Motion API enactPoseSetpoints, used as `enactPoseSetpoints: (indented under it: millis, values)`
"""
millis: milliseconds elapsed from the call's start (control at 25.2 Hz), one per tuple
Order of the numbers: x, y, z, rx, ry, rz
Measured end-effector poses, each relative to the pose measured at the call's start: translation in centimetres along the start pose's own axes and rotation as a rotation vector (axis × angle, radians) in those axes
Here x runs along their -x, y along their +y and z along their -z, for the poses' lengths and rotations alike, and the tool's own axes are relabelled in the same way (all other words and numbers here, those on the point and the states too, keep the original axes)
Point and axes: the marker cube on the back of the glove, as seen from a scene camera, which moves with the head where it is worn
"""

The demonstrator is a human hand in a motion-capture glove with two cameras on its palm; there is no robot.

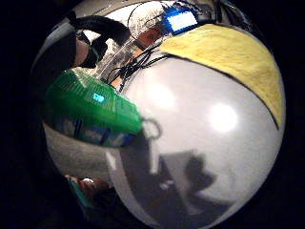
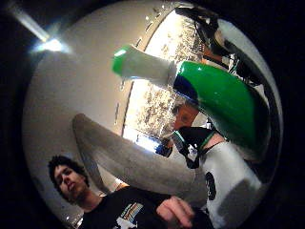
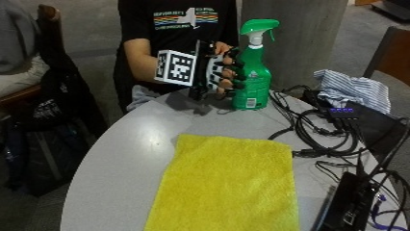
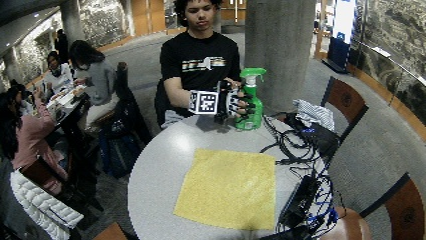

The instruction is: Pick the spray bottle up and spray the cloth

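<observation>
Grasp step: the hand (image 3: pixel 221 72) wrapped its fingers round the spray bottle (image 3: pixel 253 67) at twelve o'clock of the cloth (image 3: pixel 227 185); next called for lifting and aiming

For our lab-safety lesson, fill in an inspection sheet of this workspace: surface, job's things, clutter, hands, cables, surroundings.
Surface: round grey table.
Job's things: green spray bottle upright on the table; yellow cloth laid flat, apart from it.
Clutter: striped fabric; black boxes.
Hands: gloved right hand grips the bottle's body.
Cables: black cables tangled beside the cloth.
Surroundings: concrete pillar, chairs, seated people nearby.
</observation>
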Motion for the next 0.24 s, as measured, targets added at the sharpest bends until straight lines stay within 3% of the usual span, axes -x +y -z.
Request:
enactPoseSetpoints:
  millis: [238]
  values:
    - [-3.0,4.3,5.6,-0.015,0.31,-0.022]
